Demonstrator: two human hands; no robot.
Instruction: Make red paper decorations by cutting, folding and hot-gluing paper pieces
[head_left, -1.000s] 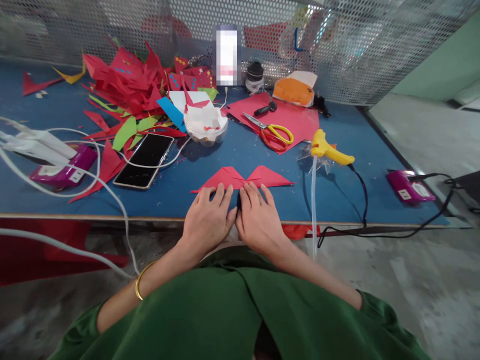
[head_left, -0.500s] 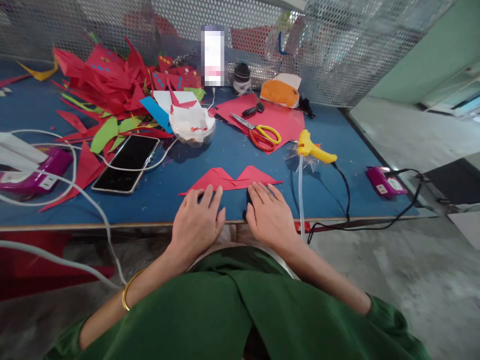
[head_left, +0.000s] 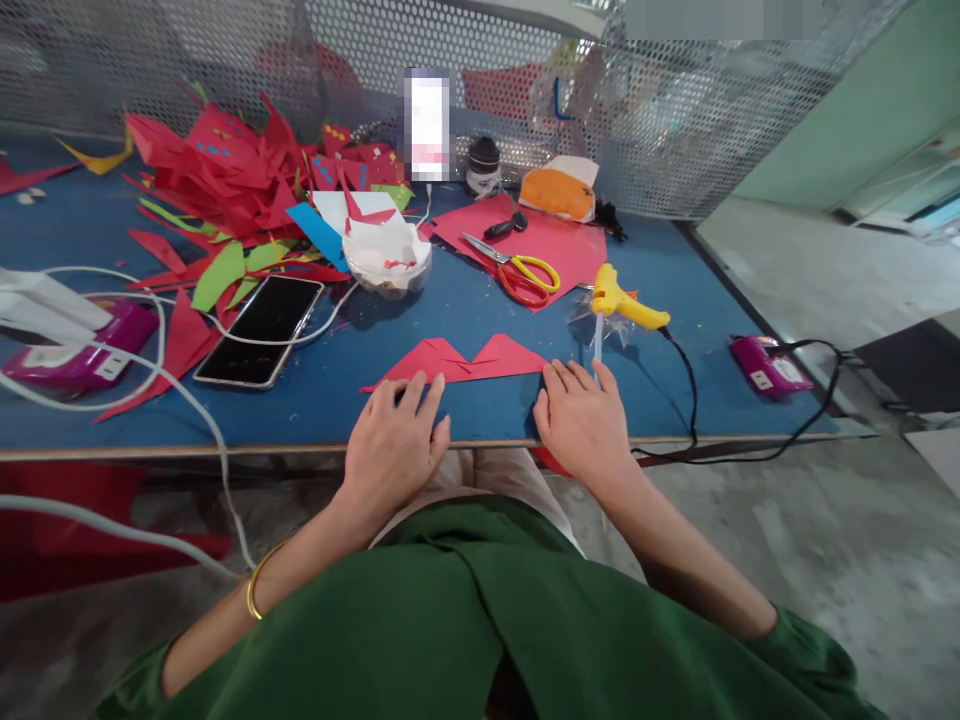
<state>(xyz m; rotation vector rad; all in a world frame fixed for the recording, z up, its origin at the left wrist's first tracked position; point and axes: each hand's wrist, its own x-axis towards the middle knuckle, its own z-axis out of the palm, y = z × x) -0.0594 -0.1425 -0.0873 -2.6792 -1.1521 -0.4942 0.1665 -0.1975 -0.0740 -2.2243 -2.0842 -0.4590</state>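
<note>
A folded red paper piece (head_left: 495,358) with two peaks lies flat near the table's front edge. My left hand (head_left: 397,430) rests open at its lower left edge, fingertips on or beside the paper. At the paper's right tip, my right hand (head_left: 585,415) lies with its fingers stretched out, holding nothing. Its fingers partly cover the clear glue stick that comes from the yellow glue gun (head_left: 626,300). Red and yellow-handled scissors (head_left: 525,278) lie behind the folded piece on a red paper sheet (head_left: 577,245).
A pile of red paper cutouts (head_left: 232,170) fills the back left. A phone (head_left: 262,330), a white cable and a purple power strip (head_left: 82,355) lie at left, a clear bowl (head_left: 386,265) behind. Another purple power strip (head_left: 770,365) sits at right. Perforated metal stands at the back.
My right hand has slid to the right along the folded paper to its right tip, near the glue stick. The left hand has stayed in place. The view has shifted slightly.
</note>
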